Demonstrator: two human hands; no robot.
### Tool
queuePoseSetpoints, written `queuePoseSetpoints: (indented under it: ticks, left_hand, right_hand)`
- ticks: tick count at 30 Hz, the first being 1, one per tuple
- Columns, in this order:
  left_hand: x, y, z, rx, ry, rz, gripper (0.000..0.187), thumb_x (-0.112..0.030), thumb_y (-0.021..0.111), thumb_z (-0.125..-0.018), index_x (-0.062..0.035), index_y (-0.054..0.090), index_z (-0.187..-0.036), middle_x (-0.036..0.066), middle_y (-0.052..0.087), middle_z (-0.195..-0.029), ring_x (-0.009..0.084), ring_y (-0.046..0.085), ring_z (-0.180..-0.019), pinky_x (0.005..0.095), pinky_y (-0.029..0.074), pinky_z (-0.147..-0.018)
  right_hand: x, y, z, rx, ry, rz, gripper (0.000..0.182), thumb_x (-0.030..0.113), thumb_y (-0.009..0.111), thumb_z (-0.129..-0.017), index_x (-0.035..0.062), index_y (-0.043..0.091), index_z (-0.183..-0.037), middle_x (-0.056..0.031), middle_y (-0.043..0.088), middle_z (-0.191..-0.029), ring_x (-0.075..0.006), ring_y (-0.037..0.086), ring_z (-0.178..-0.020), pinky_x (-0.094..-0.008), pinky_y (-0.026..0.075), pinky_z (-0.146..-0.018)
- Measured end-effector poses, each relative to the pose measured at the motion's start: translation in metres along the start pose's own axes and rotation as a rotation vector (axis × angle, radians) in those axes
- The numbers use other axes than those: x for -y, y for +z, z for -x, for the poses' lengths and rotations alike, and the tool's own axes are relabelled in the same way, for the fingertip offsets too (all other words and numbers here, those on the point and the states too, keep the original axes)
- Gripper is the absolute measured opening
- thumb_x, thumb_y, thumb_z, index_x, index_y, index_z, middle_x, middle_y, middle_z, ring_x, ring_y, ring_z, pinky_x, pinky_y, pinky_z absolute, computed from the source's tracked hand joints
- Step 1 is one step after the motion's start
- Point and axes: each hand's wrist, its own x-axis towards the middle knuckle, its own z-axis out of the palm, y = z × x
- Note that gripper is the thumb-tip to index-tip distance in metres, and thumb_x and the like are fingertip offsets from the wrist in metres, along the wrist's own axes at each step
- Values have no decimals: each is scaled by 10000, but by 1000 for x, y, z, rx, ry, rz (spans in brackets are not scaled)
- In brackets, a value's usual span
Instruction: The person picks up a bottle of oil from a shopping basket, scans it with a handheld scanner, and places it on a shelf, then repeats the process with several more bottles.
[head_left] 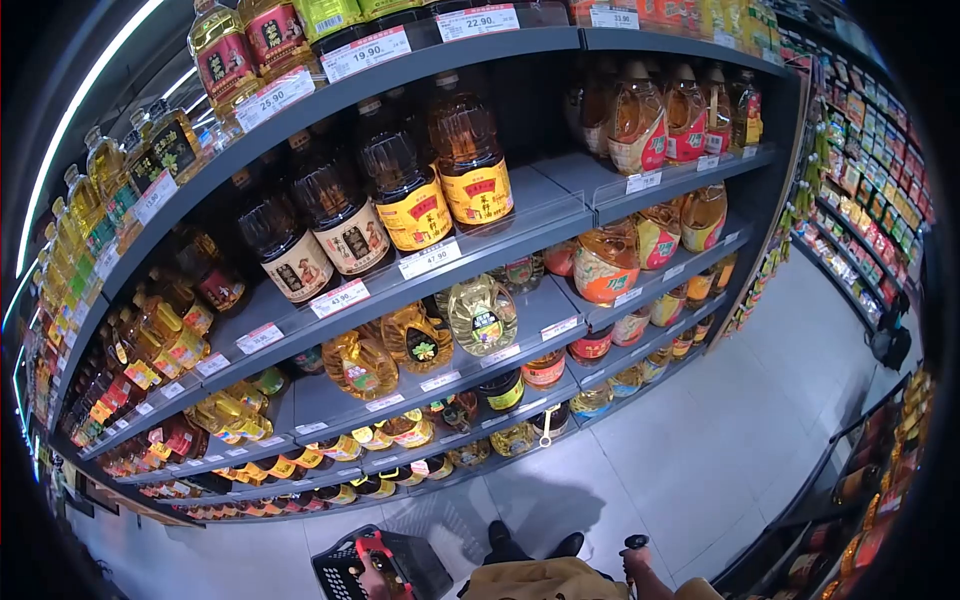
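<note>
Tall grey shelves (545, 222) stocked with bottled cooking oil curve across a supermarket aisle, their top and far left end cut off by the frame and the dark rim of the view. Pale floor tiles (650, 470) spread below, crossed by shadows. Packed shelving (870, 190) stands across the aisle at upper right, its goods too small to read, while a darker rack (850, 485) closes in at lower right, partly lost in the black edge. A dark shape (888, 340) near the far shelving is hard to make out.

At the bottom, a tan garment (540, 580) hides most of the person's legs, leaving two dark shoes (499, 535) showing. Left of them sits a dark basket (335, 572) with a red handle (372, 543), its contents largely covered and its lower end cropped. Large bottles with yellow labels (478, 190) fill part of an upper shelf, beside others with cream labels.

What appears to be the left hand (372, 580) is at the red handle; its grip cannot be told. The right hand (638, 568), near the bottom edge, is closed around a black-topped object (636, 542), mostly hidden by the fingers.
</note>
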Motion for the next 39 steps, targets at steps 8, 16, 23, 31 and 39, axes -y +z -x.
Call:
queuePoseSetpoints:
  ticks: [8,16,23,31,39]
  left_hand:
    - [19,9,-10,-86,-56,-142,949,-730,580,-824,169,634,-1123,251,687,-1082,327,657,-1033,380,477,-917]
    - [38,29,-19,-85,-122,-26,669,-628,646,-843,39,699,-825,94,665,-770,156,587,-642,352,472,-605]
    - [6,19,15,-73,-150,-179,874,-758,557,-814,83,704,-1001,158,684,-869,223,634,-814,365,479,-719]
    - [55,30,-20,-51,-53,-258,819,-708,528,-869,90,709,-897,240,668,-762,326,664,-764,426,478,-726]
    - [6,18,7,-12,-223,-269,908,-813,435,-830,44,736,-856,233,701,-816,382,694,-847,467,497,-820]
  right_hand:
    - [-76,2,-174,704,280,-289,308,319,547,-899,132,720,-1073,-106,651,-759,-248,656,-739,-490,508,-660]
    - [42,38,-120,198,-561,646,305,311,595,-861,239,718,-1130,-75,708,-874,-242,692,-810,-452,529,-695]
    - [101,30,-121,224,-484,461,180,227,649,-825,186,703,-992,-60,672,-777,-224,648,-678,-396,487,-585]
    - [198,48,-13,271,-338,124,159,86,694,-794,65,597,-670,-44,520,-528,-186,509,-402,-337,377,-378]
    - [209,59,-21,282,-350,199,114,68,680,-803,70,605,-717,-23,480,-514,-169,456,-380,-331,340,-368]
